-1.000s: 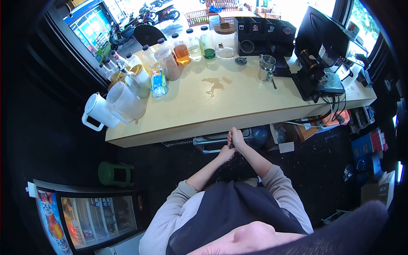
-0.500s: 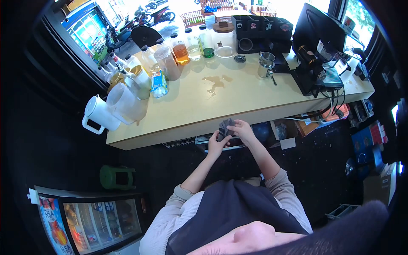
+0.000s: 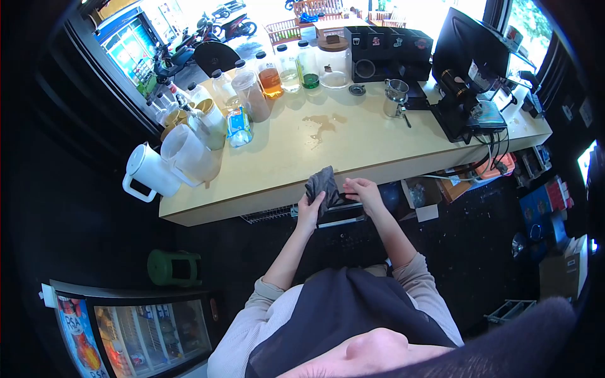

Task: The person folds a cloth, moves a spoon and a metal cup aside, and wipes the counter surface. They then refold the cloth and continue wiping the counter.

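In front of the counter's near edge, my left hand grips a bunched dark grey cloth, its thumb laid over the fabric. The upper part of the cloth overlaps the counter edge in view. Just to the right, my right hand is apart from the cloth, fingers loosely bent and pointing left, with nothing visible in them. Beyond both hands, a brownish wet spill lies on the pale counter top.
Pitchers, bottles and a wipes pack line the counter's left and back. A metal cup stands near the coffee machine on the right. A green stool and drinks fridge are lower left.
The cloth went from being held between both hands to my left hand alone, opening out larger and shifting slightly left. My right hand has come off it.
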The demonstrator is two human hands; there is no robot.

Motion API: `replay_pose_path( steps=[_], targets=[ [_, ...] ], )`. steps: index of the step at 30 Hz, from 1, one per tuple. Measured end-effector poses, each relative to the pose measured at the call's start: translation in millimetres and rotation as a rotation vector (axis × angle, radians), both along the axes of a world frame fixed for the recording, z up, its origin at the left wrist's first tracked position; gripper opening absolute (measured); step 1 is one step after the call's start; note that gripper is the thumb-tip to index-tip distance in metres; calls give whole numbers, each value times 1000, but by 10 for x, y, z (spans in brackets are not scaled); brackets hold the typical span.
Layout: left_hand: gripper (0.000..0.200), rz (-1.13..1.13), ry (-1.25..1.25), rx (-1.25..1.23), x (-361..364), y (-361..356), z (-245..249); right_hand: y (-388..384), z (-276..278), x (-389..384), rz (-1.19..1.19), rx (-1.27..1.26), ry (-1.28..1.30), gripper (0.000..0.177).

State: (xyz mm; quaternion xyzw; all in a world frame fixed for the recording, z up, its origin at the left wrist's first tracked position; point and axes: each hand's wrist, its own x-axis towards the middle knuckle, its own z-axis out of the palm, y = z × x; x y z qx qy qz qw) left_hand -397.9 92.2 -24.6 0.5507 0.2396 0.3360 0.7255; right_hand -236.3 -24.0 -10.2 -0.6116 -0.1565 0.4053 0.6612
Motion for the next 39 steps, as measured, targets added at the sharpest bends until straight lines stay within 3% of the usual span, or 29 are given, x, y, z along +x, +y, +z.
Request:
replay_pose_path(
  steps=[5, 9, 11, 14, 16, 23, 27, 29, 30, 33, 35, 36, 39],
  targets=[
    [41, -169, 153, -69, 1, 30, 111, 140, 162, -220, 15, 69, 173, 47],
    [41, -102, 13, -103, 46, 136, 86, 149, 80, -111, 157, -10, 109, 49],
    [42, -1, 165, 162, 6, 295, 83, 150, 110, -90, 185, -8, 33, 49],
    [44, 99, 221, 281, 22, 332, 220, 186, 157, -110, 205, 17, -66, 48],
    [44, 158, 238, 350, 77, 353, 267, 252, 216, -242, 107, 294, 251, 45],
    [51, 171, 205, 243, 171, 339, 204, 296, -103, -392, 249, 381, 657, 43],
    [54, 158, 158, -12, 187, 382, 137, 293, -128, -386, 167, 375, 679, 47],
    [49, 51, -22, -290, 226, 369, 103, 254, 51, -454, 35, 559, 989, 49],
    [49, 53, -19, -294, 241, 352, 86, 275, 41, -482, 34, 555, 993, 49],
    [42, 24, 20, -166, 322, 358, 65, 345, -6, -487, 170, 690, 1035, 51],
    [40, 66, 75, 30, 360, 424, -4, 396, -141, -433, 146, 588, 890, 50],
    [42, 113, 94, 53, 391, 439, 12, 414, -107, -391, 76, 407, 837, 49],
    [47, 128, 205, 215, 386, 511, 28, 434, -18, -238, 101, 367, 752, 48]
  ],
)
